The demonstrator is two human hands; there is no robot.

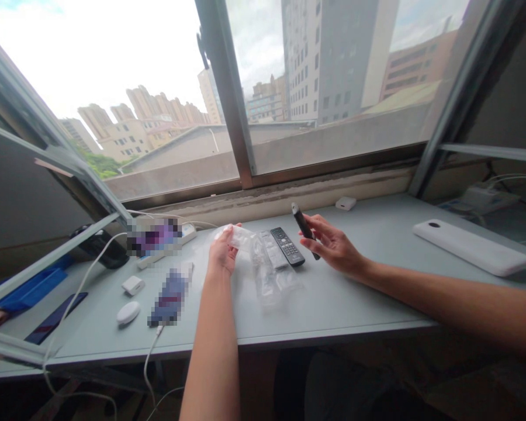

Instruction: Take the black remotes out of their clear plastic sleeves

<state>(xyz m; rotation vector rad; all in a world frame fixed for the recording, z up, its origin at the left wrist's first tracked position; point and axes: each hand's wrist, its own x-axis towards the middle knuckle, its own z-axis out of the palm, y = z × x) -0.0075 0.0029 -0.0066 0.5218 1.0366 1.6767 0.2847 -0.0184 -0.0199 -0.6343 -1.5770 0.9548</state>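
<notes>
My left hand [222, 252] is closed on the edge of a clear plastic bag [242, 238] above the table. Above the table to the right, my right hand [333, 242] grips a slim black stick-shaped device [304, 227] with a greyish upper end. It is tilted and seen nearly edge-on, so its face does not show. Between the hands a black remote control [287, 247] lies buttons up. Beside it is a small white packet or folded paper [272, 250]. More crumpled clear plastic [275, 289] lies in front of them.
On the left are a phone [170, 298] on a cable, a white charger [133, 285], a white oval object [128, 313], a dark phone [56, 318] and a power strip [188, 232]. A small white box [346, 203] stands behind; a long white device [471, 247] lies right.
</notes>
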